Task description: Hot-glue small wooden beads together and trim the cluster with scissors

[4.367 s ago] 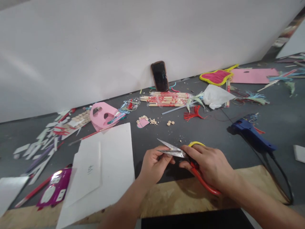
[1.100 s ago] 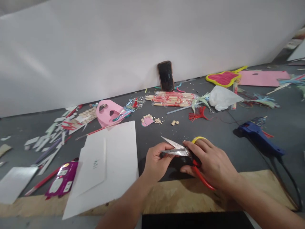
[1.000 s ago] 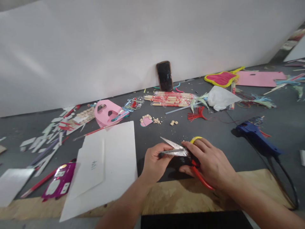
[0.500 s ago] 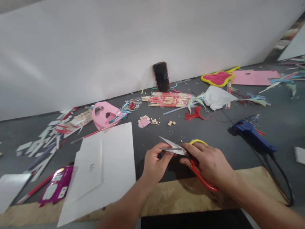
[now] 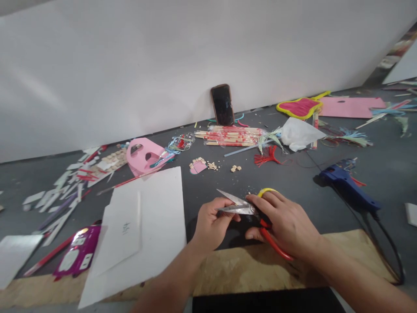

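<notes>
My right hand [image 5: 286, 224] grips a pair of scissors [image 5: 237, 204] with one yellow and one red handle loop; the steel blades are parted and point left. My left hand [image 5: 211, 224] is pinched closed right at the lower blade, holding something too small for me to make out. Both hands hover low over the dark tabletop, just beyond a brown board [image 5: 247, 269] along the near edge.
White paper sheets [image 5: 146, 221] lie left of my hands, a purple packet [image 5: 76, 256] further left. A blue glue gun [image 5: 348, 184] with a black cord lies to the right. Beads [image 5: 208, 165], a stick bundle [image 5: 233, 135], a pink cutout [image 5: 145, 155], a red tassel [image 5: 265, 157] and a phone [image 5: 222, 104] against the wall sit behind.
The hands and scissors stay almost in place; only the view shifts slightly. The blades remain parted and the left fingers keep pinching at the lower blade.
</notes>
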The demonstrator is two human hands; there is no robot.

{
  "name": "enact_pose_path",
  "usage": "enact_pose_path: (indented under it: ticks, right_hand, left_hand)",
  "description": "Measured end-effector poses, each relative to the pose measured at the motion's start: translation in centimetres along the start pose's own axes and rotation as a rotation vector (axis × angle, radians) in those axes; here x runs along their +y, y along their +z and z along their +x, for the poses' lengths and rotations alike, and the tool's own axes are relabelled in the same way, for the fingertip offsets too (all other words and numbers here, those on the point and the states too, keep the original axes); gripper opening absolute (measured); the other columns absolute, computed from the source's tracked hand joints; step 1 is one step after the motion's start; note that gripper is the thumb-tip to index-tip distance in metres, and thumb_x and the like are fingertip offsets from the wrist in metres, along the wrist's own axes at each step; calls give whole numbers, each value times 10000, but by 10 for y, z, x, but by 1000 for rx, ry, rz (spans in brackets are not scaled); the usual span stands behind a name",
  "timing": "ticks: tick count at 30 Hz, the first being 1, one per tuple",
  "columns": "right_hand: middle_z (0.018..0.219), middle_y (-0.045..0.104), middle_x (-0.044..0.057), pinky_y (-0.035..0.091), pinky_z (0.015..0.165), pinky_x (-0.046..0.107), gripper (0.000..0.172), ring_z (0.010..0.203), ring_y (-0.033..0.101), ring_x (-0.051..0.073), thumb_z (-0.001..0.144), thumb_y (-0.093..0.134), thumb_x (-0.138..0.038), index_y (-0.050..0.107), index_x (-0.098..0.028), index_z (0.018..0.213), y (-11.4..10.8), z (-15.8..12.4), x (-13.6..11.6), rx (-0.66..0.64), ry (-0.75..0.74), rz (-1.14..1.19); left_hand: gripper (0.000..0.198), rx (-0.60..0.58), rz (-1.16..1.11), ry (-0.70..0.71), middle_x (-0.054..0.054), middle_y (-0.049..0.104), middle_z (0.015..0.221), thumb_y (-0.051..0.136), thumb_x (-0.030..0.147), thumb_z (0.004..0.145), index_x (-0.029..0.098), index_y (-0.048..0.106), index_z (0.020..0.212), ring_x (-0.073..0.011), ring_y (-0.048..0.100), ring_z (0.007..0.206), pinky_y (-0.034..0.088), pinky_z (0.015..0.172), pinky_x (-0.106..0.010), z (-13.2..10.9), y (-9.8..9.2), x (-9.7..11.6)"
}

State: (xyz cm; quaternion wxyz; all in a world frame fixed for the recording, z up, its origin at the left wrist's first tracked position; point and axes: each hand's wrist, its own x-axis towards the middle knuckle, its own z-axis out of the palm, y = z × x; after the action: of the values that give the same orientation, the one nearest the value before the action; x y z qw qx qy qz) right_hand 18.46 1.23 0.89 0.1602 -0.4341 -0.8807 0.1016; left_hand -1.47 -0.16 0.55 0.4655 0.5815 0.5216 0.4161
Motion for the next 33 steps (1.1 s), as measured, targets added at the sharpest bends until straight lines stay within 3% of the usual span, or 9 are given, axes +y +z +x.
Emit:
enact_pose_path:
  ticks: [9,15,19,25,33]
  right_hand:
    - [881,693,108,491,603,299,456,771,664,221,950,360,-512,592,-164,1133,1,-6,2,27,-28,-39]
    - [890,699,104,478,579,287,429,747,665,212,937,400,-509,605,-179,1120,4,-4,2,69,7,-57]
    - [903,682,107,487,605,304,492,779,650,225,889,443,-585,594,-186,1134,3,-2,1,50,14,-43]
    - [965,638,130,500,711,387,636,883,599,282,785,544,-655,554,-168,1194,1,-1,-2,49,4,-42]
    - [890,660,94,475,641,308,452,788,621,219,919,428,-527,570,-172,1160,-1,-2,2,34,-82,18]
  left_hand:
    - [238,7,-45,28,-36,654,594,553,304,861,151,657,713,-150,621,577,475,588,-240,-1,5,0]
    - [220,53,-38,68,-74,719,799,593,339,848,159,695,772,-187,674,717,524,682,-269,0,7,-7]
    - [229,71,2,49,-66,715,731,595,344,845,161,697,753,-193,672,703,519,681,-271,0,5,-6]
    - [182,16,-15,85,-41,684,691,587,233,823,171,679,679,-176,652,698,481,651,-247,-2,1,-1]
    - [244,-102,-13,56,-31,651,582,571,197,803,170,652,573,-167,623,653,460,650,-255,-2,-3,8]
